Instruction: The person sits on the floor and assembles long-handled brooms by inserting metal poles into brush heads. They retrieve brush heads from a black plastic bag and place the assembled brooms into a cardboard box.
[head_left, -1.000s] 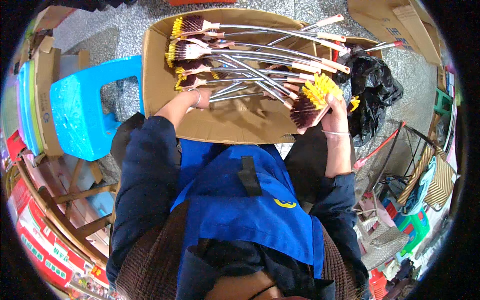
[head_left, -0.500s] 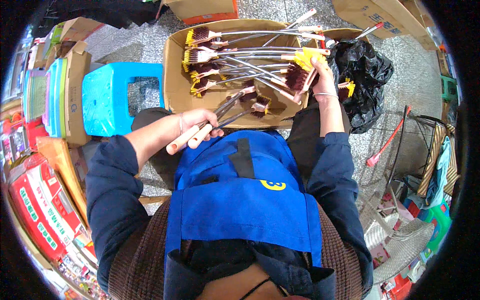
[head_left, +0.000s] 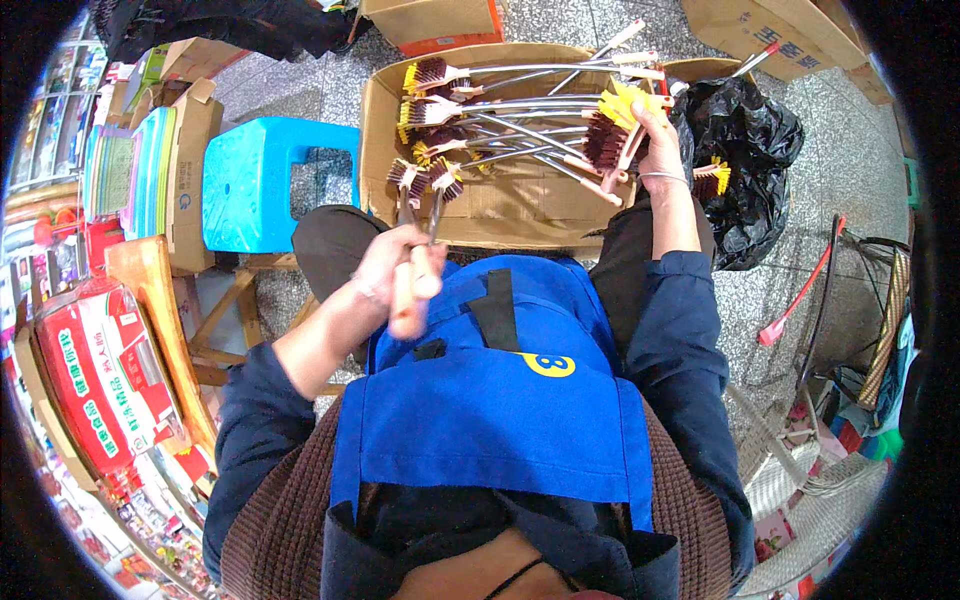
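Now my left hand point(head_left: 395, 275) grips two bristly wire brushes point(head_left: 425, 180) by wooden handles, right hand point(head_left: 650, 125) at one o'clock clasping a yellow-backed brush point(head_left: 608, 140) — over the cardboard box point(head_left: 510, 215).

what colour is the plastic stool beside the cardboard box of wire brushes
Bright blue plastic stool, clearest in the head view, left of the cardboard box.

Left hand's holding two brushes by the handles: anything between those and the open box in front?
Nothing visible. The left hand holds two wire brushes by their wooden handles, heads up, just over the near wall of the cardboard box. The box is open-topped; other brushes lie further back. The right hand grips another bunch at the box's right side, clear of that path.
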